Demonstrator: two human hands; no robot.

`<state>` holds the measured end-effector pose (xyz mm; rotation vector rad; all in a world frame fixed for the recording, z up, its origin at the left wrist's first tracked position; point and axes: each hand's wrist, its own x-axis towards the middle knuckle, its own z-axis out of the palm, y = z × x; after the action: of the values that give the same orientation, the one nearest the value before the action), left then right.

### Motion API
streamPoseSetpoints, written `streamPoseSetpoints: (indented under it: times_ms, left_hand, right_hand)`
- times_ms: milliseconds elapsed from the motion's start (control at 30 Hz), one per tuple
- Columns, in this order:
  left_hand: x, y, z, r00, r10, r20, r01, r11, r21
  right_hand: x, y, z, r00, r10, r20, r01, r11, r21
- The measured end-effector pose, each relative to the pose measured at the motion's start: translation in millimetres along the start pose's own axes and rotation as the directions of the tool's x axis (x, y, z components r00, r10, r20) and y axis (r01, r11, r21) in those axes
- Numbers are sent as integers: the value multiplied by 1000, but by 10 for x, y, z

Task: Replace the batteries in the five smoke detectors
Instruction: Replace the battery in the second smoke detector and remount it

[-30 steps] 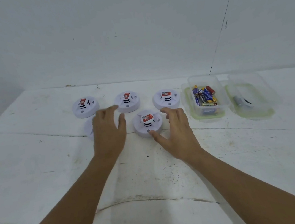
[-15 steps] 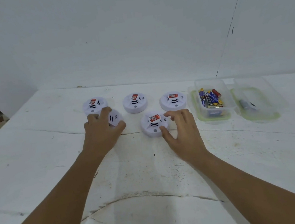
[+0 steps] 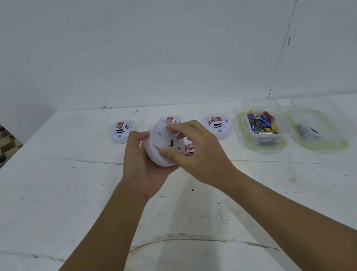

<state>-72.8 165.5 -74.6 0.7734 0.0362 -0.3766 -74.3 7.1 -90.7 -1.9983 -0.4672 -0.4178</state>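
A smoke detector [image 3: 163, 147], underside up, is gripped by both hands, left [image 3: 142, 169] and right [image 3: 200, 155]; batteries [image 3: 261, 123] at two o'clock.

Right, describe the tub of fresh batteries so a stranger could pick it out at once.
Start at the white table and follow the back row of smoke detectors to its right end. Just beyond stand two clear plastic tubs with green rims. The battery tub is the nearer one to the detectors, heaped with colourful batteries; its neighbour holds only something grey.

Both hands [image 3: 148, 172] [image 3: 200, 155] grip tilted detector [image 3: 162, 147], underside up, above table [image 3: 70, 216].
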Motion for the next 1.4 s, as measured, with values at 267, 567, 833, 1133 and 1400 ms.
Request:
streamPoseSetpoints:
  times_ms: [267,567,833,1133,1400]
  left_hand:
    - [79,99,86,1000,-8,-22,9,1000,26]
    - [101,95,123,996,3,-88,4,997,73]
    - [68,71,159,984,-38,-175,52,996,78]
    - [48,54,172,981,-77,-180,92,993,77]
    - [79,16,81,977,-42,-209,56,997,61]
  right_hand:
    - [75,-51,-43,998,-60,4,60,998,-37]
    - [143,-55,-122,996,-79,38,79,997,-14]
    - [155,-28,-172,978,-101,182,106,994,-14]
    - [148,-36,-200,972,-154,179,178,975,-129]
    - [-78,71,-341,991,-134,-27,132,989,-70]
